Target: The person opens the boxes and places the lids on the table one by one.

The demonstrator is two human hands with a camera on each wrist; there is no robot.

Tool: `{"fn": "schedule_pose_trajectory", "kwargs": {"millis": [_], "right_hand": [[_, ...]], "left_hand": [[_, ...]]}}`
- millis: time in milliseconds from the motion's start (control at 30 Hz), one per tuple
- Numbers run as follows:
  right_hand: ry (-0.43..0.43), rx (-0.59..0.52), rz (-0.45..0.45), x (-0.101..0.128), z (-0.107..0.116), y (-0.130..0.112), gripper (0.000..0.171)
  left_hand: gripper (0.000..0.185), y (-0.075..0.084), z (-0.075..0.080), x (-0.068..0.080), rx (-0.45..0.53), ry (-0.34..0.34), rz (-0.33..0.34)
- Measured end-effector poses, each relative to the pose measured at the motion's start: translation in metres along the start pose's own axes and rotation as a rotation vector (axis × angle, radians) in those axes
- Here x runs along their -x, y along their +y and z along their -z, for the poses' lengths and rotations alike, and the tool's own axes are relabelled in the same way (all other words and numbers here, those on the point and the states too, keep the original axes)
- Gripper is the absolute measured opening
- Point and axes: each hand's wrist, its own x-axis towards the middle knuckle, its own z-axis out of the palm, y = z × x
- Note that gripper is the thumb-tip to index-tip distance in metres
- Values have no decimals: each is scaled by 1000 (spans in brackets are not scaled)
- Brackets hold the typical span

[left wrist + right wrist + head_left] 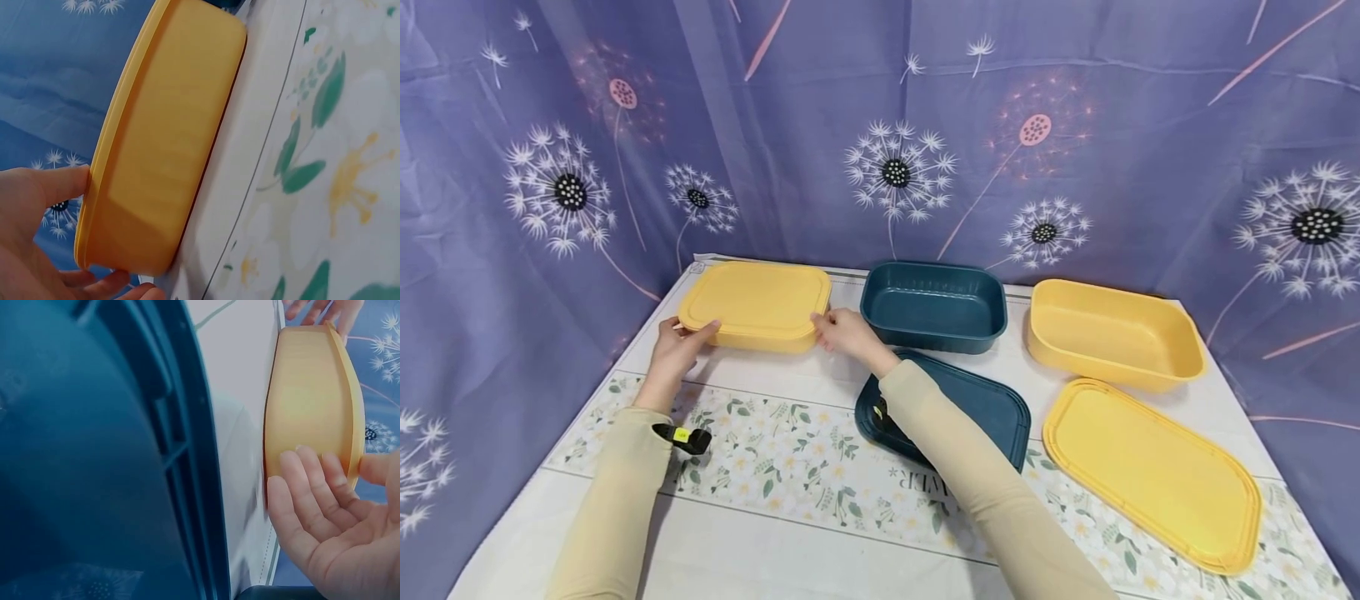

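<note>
Showing both hands on the lidded yellow box (pixel 756 307), only the head view.

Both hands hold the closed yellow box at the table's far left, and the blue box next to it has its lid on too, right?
Not quite: the blue box is open in the head view; its lid lies on the table in front of it. The left hand and right hand do hold the closed yellow box.

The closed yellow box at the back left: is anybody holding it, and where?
Yes. Both hands grip the lidded yellow box at its two short ends: the left hand at the left end, the right hand at the right end, fingers at the lid's rim.
</note>
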Motion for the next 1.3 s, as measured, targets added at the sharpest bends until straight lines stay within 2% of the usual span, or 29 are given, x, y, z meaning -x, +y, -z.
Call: {"fn": "schedule_pose_trajectory", "kwargs": {"millis": [267,600,700,833,1000,1300], "right_hand": [[41,-4,-24,-5,1,-1,51],[53,57,-44,-5,1,0,54],[36,72,-50,-1,4,-1,62],[-33,61,-22,0,7,0,74],[-112,33,12,-4,5,5,77],[-82,68,24,-7,1,5,78]], "left_hand": [[105,3,-5,2,5,9,-17],[104,1,-9,-1,-20,46,-10],[105,1,-9,0,-20,47,-13],[105,1,-9,1,-20,54,-21],[105,1,-7,1,-22,50,-17],[103,2,-8,0,-30,50,-18]]}}
